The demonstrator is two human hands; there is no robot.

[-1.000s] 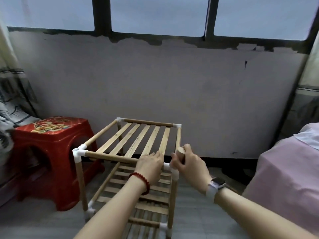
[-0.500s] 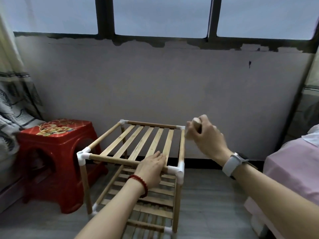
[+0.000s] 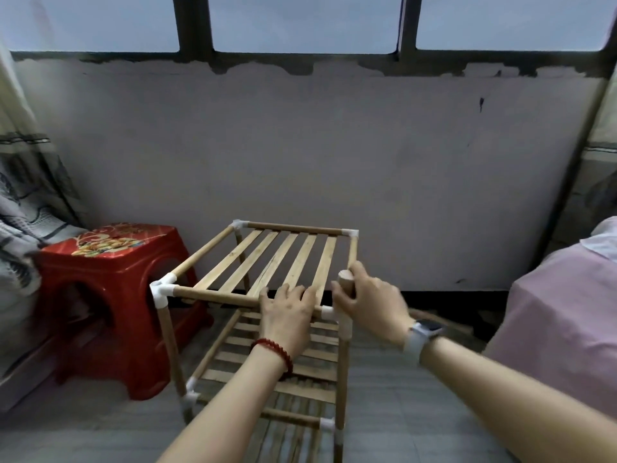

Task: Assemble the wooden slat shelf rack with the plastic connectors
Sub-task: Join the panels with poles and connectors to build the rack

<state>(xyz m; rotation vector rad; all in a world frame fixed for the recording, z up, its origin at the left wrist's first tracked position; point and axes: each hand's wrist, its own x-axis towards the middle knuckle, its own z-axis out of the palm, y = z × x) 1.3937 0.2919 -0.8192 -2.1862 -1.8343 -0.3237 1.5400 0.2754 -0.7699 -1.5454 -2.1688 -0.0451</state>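
Note:
The wooden slat rack point(image 3: 253, 262) stands on the floor with a top shelf and a lower slat shelf, its poles joined by white plastic connectors point(image 3: 163, 289). My left hand point(image 3: 287, 315) rests flat on the top shelf's front rail, fingers over the slats. My right hand point(image 3: 370, 305) grips a short wooden dowel point(image 3: 345, 282), held upright over the near right corner connector point(image 3: 337, 317). The dowel's lower end is hidden by my fingers.
A red plastic stool point(image 3: 110, 295) stands left of the rack. A patterned curtain point(image 3: 23, 208) hangs at far left. A pink-covered bed point(image 3: 561, 312) is on the right. The wall point(image 3: 334, 155) runs close behind the rack. Grey floor point(image 3: 400, 396) lies in front.
My right hand, which had lifted the dowel up toward the far right corner, has come back down to the near right corner connector. My left hand stays on the front rail.

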